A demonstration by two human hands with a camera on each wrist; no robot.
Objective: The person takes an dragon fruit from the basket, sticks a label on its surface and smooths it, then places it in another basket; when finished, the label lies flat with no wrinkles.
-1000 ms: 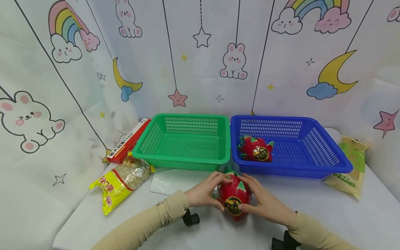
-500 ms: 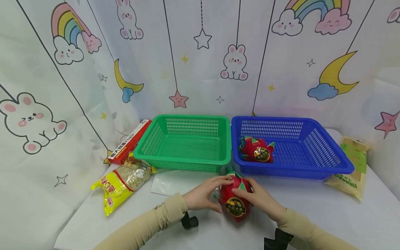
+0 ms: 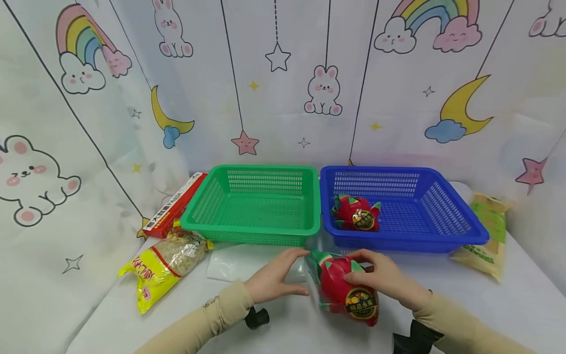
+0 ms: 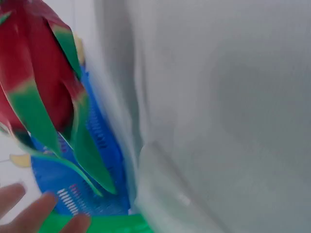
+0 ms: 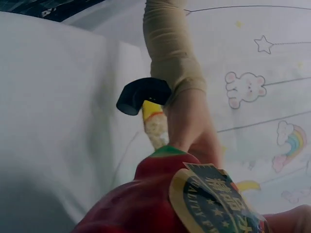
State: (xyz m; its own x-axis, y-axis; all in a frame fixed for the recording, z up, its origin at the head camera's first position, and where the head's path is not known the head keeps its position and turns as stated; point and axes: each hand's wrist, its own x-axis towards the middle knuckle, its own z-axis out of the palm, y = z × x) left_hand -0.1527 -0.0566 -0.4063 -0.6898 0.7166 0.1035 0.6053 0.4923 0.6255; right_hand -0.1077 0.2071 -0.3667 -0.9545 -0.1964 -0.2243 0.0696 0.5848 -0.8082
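Note:
A red dragon fruit (image 3: pixel 338 280) with green-tipped scales and a black-and-gold label leans over the white table in the head view. My right hand (image 3: pixel 389 278) grips it from the right, thumb on its front. Clear plastic shows along the fruit's left side; whether it wraps the fruit I cannot tell. My left hand (image 3: pixel 276 278) is just left of the fruit, fingers extended and apart from it. Fingers (image 4: pixel 34 213) of that hand show low in the left wrist view, below the fruit's green scales. A second dragon fruit (image 3: pixel 357 214) lies in the blue basket (image 3: pixel 409 242).
Beside the blue basket stands a green basket (image 3: pixel 249 235). A flat clear plastic bag (image 3: pixel 230 263) lies in front of it. At left are a yellow bag of grain (image 3: pixel 165 268) and a red pasta box (image 3: pixel 174 206). A beige-green packet (image 3: pixel 486 236) lies at right.
My right hand has turned the dragon fruit so its label end swings right. The left hand has come off the fruit, leaving a gap. The view has shifted slightly.

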